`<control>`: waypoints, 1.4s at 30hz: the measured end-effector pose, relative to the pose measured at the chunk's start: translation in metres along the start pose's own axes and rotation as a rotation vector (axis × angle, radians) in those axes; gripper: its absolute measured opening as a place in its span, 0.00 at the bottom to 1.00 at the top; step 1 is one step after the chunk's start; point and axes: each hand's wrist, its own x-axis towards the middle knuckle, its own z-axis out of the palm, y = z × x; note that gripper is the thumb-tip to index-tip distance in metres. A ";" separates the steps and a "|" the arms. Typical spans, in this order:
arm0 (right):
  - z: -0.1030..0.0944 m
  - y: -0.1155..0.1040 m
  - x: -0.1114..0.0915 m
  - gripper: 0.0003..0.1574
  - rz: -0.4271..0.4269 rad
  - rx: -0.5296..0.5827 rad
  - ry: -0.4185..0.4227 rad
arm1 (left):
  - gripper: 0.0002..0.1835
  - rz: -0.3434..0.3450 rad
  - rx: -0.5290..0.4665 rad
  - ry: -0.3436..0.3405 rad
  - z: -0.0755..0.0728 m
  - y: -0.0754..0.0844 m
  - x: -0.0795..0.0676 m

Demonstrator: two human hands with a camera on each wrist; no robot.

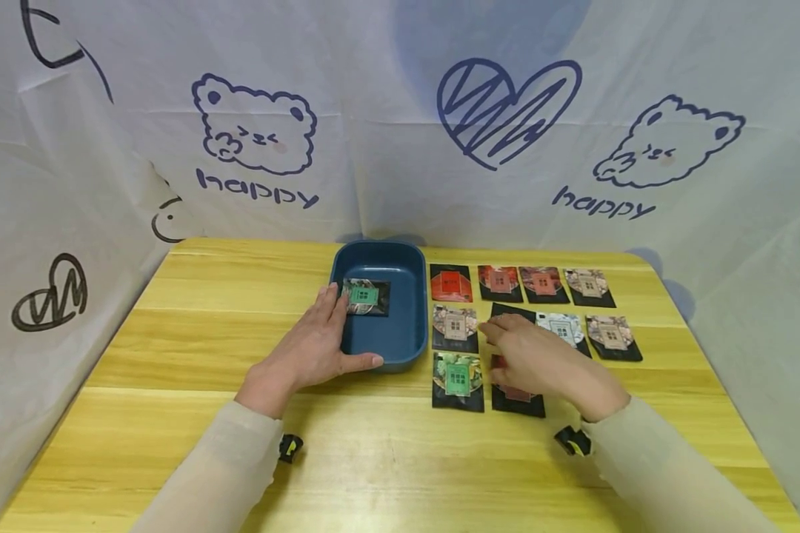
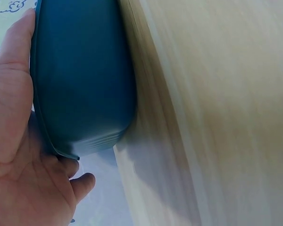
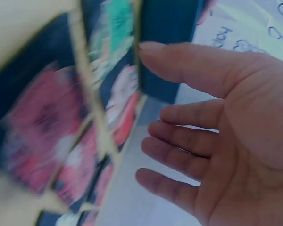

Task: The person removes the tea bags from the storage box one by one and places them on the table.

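A dark blue rectangular container [image 1: 410,348] stands near the table's back edge. Inside it lies a black sachet with a green label [image 1: 373,296]. My left hand [image 1: 310,344] holds the container at its near left corner, fingers along the left rim and thumb on the front rim; the left wrist view shows fingertips bent around the rim. My right hand [image 1: 540,359] hovers over the sachets, its fingers apart and holding nothing in the right wrist view. It partly covers a black sachet [image 1: 512,309] and a dark red sachet [image 1: 516,400]. Beside its fingertips is a beige sachet [image 1: 455,326].
Rows of flat sachets lie right of the container, including a red one [image 1: 451,283], a green one [image 1: 458,379] and a white-labelled one [image 1: 561,327]. The wooden table [image 1: 387,474] meets a printed white curtain [image 1: 387,148] at its back.
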 end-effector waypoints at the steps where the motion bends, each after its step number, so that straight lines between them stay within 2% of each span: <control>1: -0.004 -0.005 0.005 0.48 -0.008 -0.005 0.016 | 0.73 0.001 0.006 -0.001 0.000 0.000 0.000; 6: -0.021 -0.031 0.037 0.47 -0.043 0.009 0.050 | 0.72 0.001 0.038 -0.012 -0.003 0.002 0.001; 12: -0.026 -0.056 0.083 0.45 -0.068 0.035 0.041 | 0.71 0.002 0.060 -0.013 -0.008 0.005 0.001; 20: -0.009 -0.079 0.138 0.45 -0.099 0.075 -0.030 | 0.72 0.004 0.021 -0.020 -0.001 0.000 0.000; 25: 0.004 -0.089 0.162 0.48 -0.053 0.034 -0.105 | 0.72 0.009 0.011 -0.013 -0.001 -0.001 0.000; 27: 0.007 -0.093 0.167 0.49 -0.015 0.011 -0.129 | 0.72 0.008 0.005 -0.014 -0.002 -0.001 0.000; 31: 0.012 -0.098 0.173 0.43 0.026 -0.026 -0.165 | 0.71 0.017 -0.003 -0.011 -0.002 -0.001 -0.001; 37: 0.015 -0.102 0.169 0.32 0.024 -0.120 -0.165 | 0.71 0.032 -0.009 -0.004 -0.001 -0.001 -0.001; 42: 0.006 -0.110 0.157 0.24 0.006 -0.159 -0.203 | 0.71 0.028 -0.003 -0.016 -0.001 -0.002 -0.002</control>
